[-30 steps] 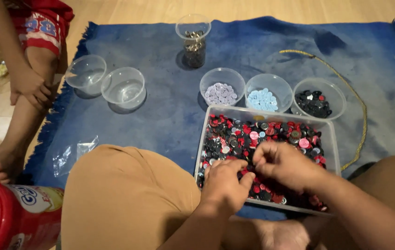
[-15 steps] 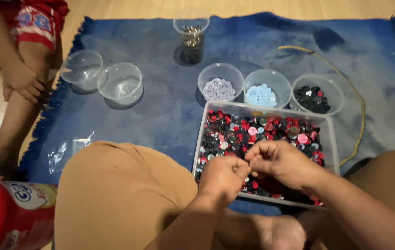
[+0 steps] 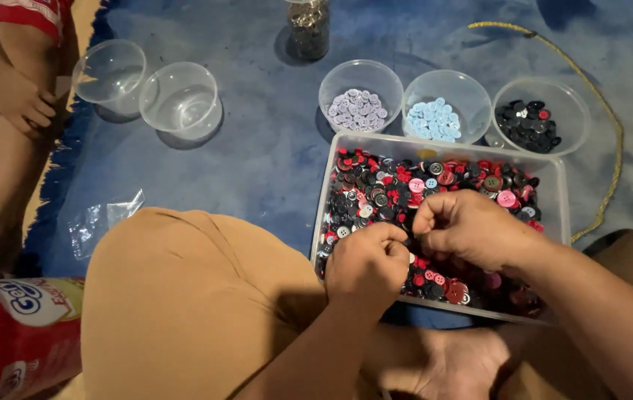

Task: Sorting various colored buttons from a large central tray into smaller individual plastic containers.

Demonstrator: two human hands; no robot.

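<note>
Both hands over the tray (image 3: pixel 557 194), fingertips meeting above the button heap. Left hand (image 3: pixel 365 265): fingers curled in, thumb and forefinger pressed together as if nipping sth. small; item itself not visible. Right hand (image 3: pixel 472 228): likewise curled, fingertips drawn to the left hand's, touching or nearly so; what it grips, if anything, cannot tell.

Buttons (image 3: pixel 383 189): mixed red, black, grey, pink, filling the clear rectangular tray, which sits on the blue mat (image 3: pixel 257 155) between the person's knees. Brown-clad knee (image 3: pixel 183 296) just left of the tray; bare foot (image 3: pixel 450 367) below it.

Beyond the tray, touching or just beside its far edge, three clear round bowls in a row: lilac buttons (image 3: pixel 357 110), pale blue buttons (image 3: pixel 433 120), black buttons w/ a few red (image 3: pixel 528 124). Further back, a jar (image 3: pixel 307 28) w/ dark contents, unclear.

Left on the mat: two clear cups (image 3: pixel 146 89), side by side, touching. Plastic bag (image 3: pixel 101 218) lying flat near the mat edge. Yellow cord (image 3: pixel 605 126) curving along the right.

Far left: a second person's hand (image 3: pixel 16 100) resting on their leg. Red canister (image 3: pixel 12 333) at bottom-left corner, lying on its side.
</note>
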